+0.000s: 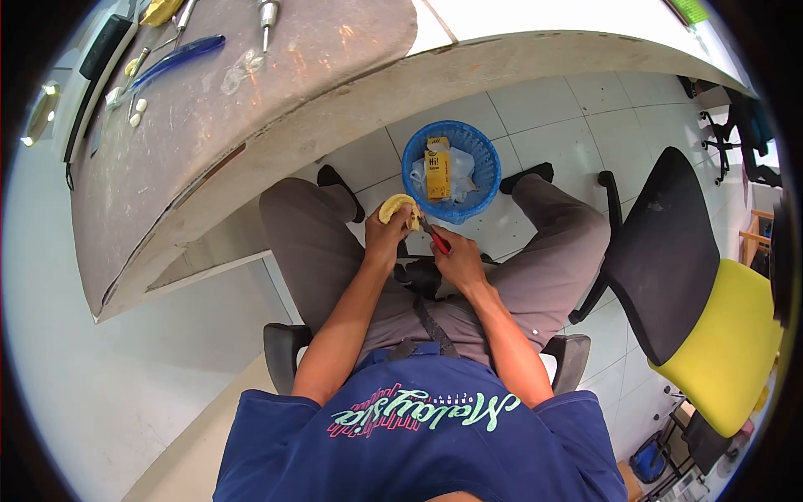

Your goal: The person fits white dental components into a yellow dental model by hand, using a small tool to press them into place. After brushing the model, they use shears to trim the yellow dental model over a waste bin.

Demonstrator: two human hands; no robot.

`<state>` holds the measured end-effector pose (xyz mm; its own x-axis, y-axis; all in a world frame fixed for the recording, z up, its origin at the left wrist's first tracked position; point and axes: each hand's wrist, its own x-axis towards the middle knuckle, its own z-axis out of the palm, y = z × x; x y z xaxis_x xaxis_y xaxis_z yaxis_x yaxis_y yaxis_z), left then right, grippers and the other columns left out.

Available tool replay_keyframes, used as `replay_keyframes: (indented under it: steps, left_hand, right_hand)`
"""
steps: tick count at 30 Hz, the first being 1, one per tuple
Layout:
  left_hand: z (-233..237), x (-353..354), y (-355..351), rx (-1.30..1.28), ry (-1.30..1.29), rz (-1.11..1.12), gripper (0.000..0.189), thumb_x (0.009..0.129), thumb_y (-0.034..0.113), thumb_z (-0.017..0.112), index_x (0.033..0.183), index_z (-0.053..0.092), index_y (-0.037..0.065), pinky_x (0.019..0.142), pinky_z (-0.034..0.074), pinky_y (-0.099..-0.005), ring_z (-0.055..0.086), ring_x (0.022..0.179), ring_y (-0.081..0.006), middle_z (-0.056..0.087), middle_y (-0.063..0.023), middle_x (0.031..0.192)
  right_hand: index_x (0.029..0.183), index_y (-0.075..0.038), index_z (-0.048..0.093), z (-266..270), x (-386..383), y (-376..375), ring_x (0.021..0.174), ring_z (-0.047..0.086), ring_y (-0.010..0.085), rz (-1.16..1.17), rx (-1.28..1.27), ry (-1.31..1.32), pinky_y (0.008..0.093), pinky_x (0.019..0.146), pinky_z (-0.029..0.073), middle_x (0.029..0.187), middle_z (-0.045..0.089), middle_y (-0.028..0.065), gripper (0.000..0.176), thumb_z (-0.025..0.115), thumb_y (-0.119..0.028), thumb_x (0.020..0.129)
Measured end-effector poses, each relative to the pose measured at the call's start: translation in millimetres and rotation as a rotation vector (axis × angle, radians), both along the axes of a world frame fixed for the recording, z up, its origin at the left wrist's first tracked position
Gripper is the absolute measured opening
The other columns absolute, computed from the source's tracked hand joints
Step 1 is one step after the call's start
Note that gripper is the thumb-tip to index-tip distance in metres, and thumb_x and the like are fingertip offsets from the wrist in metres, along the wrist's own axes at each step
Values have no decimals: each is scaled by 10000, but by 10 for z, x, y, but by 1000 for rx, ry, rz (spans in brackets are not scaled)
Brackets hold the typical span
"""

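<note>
My left hand [386,234] is closed around a yellow horseshoe-shaped piece [396,205] that looks like a plaster dental model. In my right hand [459,261] is a red-handled tool [439,242], its dark metal end pointing at the model's right side. Whether that end is a blade or jaws is too small to tell. Both hands are close together above my lap, just short of a blue-lined waste bin [452,211]. Inside the bin lie a yellow box [437,171] and crumpled clear plastic.
A worn workbench [326,50] curves across the upper left. On it lie a metal handpiece [267,17], a blue tool [180,58] and small white pieces [138,111]. A black-and-yellow office chair [711,335] stands at the right. Black fabric [418,276] rests on my lap.
</note>
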<state>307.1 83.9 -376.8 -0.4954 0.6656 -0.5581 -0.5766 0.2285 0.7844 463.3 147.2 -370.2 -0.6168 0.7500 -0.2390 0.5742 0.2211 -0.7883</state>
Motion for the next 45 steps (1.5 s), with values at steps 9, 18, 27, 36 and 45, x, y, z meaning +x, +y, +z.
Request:
replay_keyframes:
  steps: [9, 18, 27, 36, 45]
  left_hand:
    - [-32, -17, 15, 76, -218, 72, 256, 995, 187, 602, 1182, 597, 11, 891, 549, -317, 678, 1020, -191, 681, -113, 1137]
    - [-61, 7, -2, 87, -233, -36, 255, 998, 190, 603, 1194, 603, 27, 918, 540, -317, 659, 1055, -169, 681, -98, 1171]
    - [-66, 20, 15, 114, -267, -59, 237, 990, 153, 605, 1181, 601, 12, 924, 541, -332, 661, 1043, -173, 679, -101, 1157]
    - [-85, 31, 0, 84, -239, -45, 227, 948, 129, 665, 1155, 633, 41, 868, 538, -336, 656, 973, -160, 681, -58, 1075]
    - [-97, 17, -2, 96, -227, -87, 215, 933, 131, 685, 1127, 651, 45, 839, 541, -332, 654, 957, -151, 680, -47, 1043]
  right_hand:
    - [1229, -83, 636, -79, 22, -13, 905, 634, 423, -103, 9, 97, 461, 782, 504, 975, 647, 216, 407, 648, -63, 823]
    - [1393, -127, 550, -79, 47, -28, 983, 579, 400, 3, 98, 41, 482, 831, 485, 1021, 574, 217, 628, 640, -16, 781]
    - [1197, -51, 626, -129, 49, 13, 803, 640, 453, -39, 120, 40, 490, 684, 512, 882, 639, 227, 381, 658, -29, 818]
    - [1382, -110, 549, -96, 54, 31, 958, 596, 386, -26, 34, 146, 456, 853, 477, 1034, 574, 203, 607, 642, 6, 793]
    - [1288, -71, 616, -240, 71, 54, 742, 626, 434, -60, 197, 215, 475, 690, 517, 847, 603, 212, 492, 658, -5, 802]
